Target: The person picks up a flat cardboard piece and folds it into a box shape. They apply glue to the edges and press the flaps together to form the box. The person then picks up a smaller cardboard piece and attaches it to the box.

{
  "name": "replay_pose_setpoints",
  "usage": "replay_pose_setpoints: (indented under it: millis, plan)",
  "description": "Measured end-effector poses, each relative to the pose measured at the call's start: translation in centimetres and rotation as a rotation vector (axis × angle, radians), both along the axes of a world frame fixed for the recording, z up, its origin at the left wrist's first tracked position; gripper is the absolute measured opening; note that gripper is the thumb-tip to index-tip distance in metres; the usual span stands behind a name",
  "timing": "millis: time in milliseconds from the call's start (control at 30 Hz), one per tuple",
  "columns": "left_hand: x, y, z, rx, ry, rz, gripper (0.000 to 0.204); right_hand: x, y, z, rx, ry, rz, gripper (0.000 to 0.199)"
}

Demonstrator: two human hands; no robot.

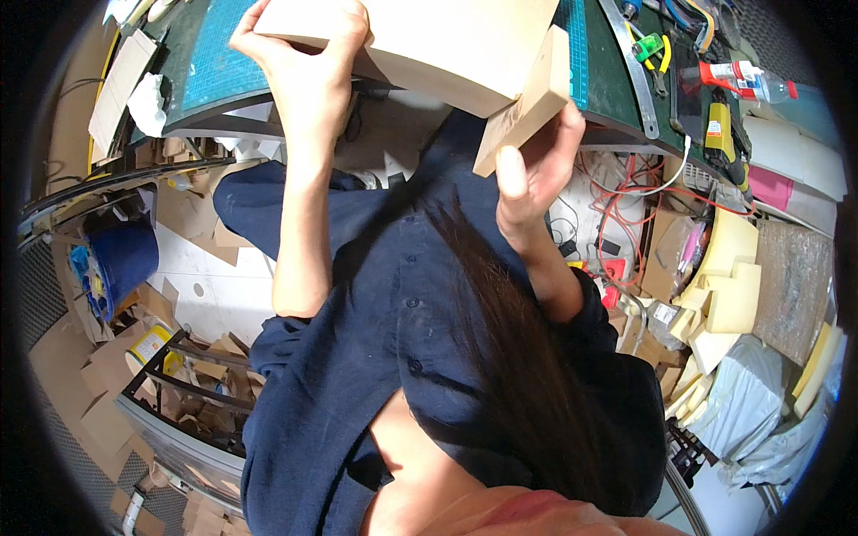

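Navy shirt (349, 357), round dark buttons (411, 303), elbow-length sleeves (281, 343)

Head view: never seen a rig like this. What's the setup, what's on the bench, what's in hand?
No robot here: these are a person's two bare hands. The single picture comes from the left of two fisheye cameras worn on the head, looking down, so straight edges bend toward the rim. The left hand grips a large tan board by its edge. The right hand holds a narrower tan piece at the board's right end. On the green bench lie a blue cutting mat, a long metal strip, pliers and a clear bottle.
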State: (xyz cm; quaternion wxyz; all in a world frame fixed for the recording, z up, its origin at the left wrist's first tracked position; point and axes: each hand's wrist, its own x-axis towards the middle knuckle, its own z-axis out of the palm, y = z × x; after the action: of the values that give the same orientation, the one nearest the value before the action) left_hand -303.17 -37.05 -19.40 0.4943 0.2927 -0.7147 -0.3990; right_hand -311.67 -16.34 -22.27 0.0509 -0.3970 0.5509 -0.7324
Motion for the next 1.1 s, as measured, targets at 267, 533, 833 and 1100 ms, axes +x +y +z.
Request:
replay_pose_setpoints:
  millis: [267,533,833,1100]
  plan:
    - [0.0,-0.3,0.3,-0.013,-0.018,-0.002,0.088,0.7,2.1,-2.0,0.028,-0.064,-0.163,0.085]
    - [0.8,5.6,4.2,-0.629,-0.178,-0.280,0.079,0.3,3.0,-1.7,-0.013,-0.329,-0.261,0.084]
    - [-1.3,7.4,4.7,-0.608,-0.274,-0.380,0.039,0.0,3.7,-2.0,-0.026,-0.306,-0.187,0.087]
    - [-1.9,7.4,4.2,-0.645,-0.222,-0.325,0.031,-0.2,4.0,-1.7,-0.016,-0.280,-0.132,0.084]
